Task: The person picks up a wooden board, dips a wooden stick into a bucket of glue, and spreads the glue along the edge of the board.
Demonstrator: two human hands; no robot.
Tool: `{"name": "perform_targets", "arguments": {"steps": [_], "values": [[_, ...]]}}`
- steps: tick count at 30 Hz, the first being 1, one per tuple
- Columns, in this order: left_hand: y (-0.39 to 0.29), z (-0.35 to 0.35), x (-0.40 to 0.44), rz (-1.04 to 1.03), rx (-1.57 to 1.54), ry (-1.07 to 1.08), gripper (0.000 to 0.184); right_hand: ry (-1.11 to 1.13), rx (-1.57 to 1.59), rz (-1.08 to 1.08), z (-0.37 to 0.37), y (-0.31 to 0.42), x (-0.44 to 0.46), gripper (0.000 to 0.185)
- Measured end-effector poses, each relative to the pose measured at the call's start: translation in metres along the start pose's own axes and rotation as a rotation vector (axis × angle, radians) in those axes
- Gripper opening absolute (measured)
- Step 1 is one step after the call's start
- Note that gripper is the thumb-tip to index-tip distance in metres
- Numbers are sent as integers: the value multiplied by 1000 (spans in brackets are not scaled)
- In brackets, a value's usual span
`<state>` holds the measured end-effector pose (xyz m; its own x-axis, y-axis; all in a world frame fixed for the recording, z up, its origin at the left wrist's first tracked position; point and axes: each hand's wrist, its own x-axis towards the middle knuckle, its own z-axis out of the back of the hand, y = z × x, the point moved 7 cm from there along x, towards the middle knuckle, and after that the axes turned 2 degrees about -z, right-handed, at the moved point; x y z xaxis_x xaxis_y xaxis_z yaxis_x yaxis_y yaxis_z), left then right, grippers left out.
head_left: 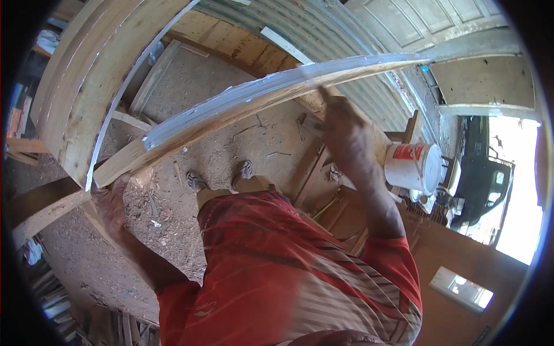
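Observation:
A long curved wooden piece (pixel 231 118) spans the view, its upper face coated with white-grey paste. My left hand (pixel 112 202) is at its lower left end, fingers partly hidden beneath the wood. Above the right half of the piece, my right hand (pixel 346 130) is closed around the handle of a thin tool (pixel 310 78), blurred by motion, whose tip is at the coated face. At the upper left stands a large laminated wooden panel (pixel 86 86) with white paste along its edge and seams.
A white bucket (pixel 408 167) with a red label stands at the right. Behind is corrugated metal sheeting (pixel 369 95). Wood scraps (pixel 55 300) lie at the lower left. A brown board (pixel 444 248) with a small rectangular opening is at the lower right. Shavings litter the floor (pixel 173 236).

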<state>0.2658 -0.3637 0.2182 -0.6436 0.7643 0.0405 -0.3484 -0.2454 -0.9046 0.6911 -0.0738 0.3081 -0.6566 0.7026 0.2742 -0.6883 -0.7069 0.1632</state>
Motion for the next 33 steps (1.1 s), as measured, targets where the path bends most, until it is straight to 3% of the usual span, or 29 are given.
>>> {"name": "perform_targets", "arguments": {"steps": [3,7,9,12,15,17,20,23,25,28,33], "values": [[-4,-8,0,48,-198,-96,38,-52,232,116,12,66,9,53],[-5,-11,6,19,-145,12,37,-79,168,-79,25,35,17,44],[-19,-16,6,44,-280,0,34,-98,77,-265,28,9,18,42],[-26,-16,9,37,-200,31,33,-74,81,-248,15,25,13,42],[-28,-13,8,76,-85,45,34,28,-47,-12,-9,85,2,55],[-29,-14,9,75,-84,49,34,-74,71,107,-6,142,4,52],[-26,-12,10,17,-53,43,35,125,325,177,-2,178,8,47],[-25,-10,9,-42,-37,60,36,-85,61,221,26,115,22,42],[-37,-11,3,-69,-10,80,36,-68,-25,93,64,62,42,35],[-42,-15,-12,-192,-2,88,34,119,-318,-3,84,0,58,25],[-35,-17,-34,-386,37,64,34,316,-440,-80,81,-31,52,21]]}}
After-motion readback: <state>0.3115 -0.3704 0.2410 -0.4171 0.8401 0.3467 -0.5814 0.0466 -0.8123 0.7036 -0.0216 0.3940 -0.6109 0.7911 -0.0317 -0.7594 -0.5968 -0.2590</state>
